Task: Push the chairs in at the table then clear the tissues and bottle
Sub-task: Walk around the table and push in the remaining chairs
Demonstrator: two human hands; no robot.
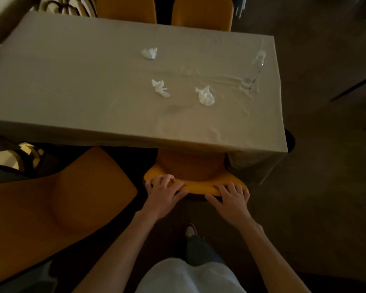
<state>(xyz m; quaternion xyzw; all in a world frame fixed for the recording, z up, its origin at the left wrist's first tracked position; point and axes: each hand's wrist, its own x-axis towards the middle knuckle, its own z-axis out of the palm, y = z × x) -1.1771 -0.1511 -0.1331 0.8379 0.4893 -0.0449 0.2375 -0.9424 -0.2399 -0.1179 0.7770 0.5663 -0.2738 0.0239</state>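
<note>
hands: the left hand (164, 191) and the right hand (230, 198) are curled over the top edge of the near chair (195, 183), side by side, with the fingers wrapped on the backrest.
near chair: its seat is seen mostly tucked under the surface (72, 85); its back runs left to right, straight ahead of both hands.
other chair: a second chair (57, 208) is seen pulled out and turned at a slant, just to the left, nearer the left hand.
far chairs: two more are seen across the surface, at the top.
tissues: three crumpled tissues (205, 95) are spread out past the near chair, ahead of the hands.
bottle: a clear bottle (253, 70) is seen by the far right corner, nearer the right hand.
next move: a sideways step to the left is likely needed for the slanted chair.
</note>
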